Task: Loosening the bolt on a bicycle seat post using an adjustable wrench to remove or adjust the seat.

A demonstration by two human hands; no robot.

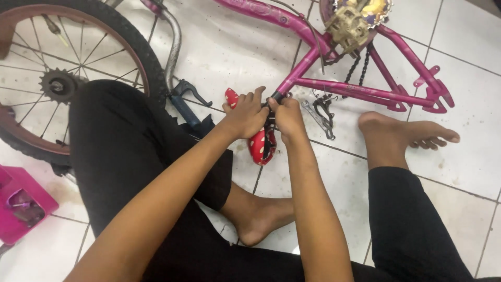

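Both hands, left hand (245,116) and right hand (286,116), pinch the red seat (259,146) at the pink frame (334,86). The wheel (62,83) lies off, left of the frame.

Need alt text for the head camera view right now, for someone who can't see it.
Both hands, left hand and right hand, grip a red saddle with white dots at the seat tube of a pink bicycle frame lying on a white tiled floor. The person sits barefoot; a spoked wheel lies at left.
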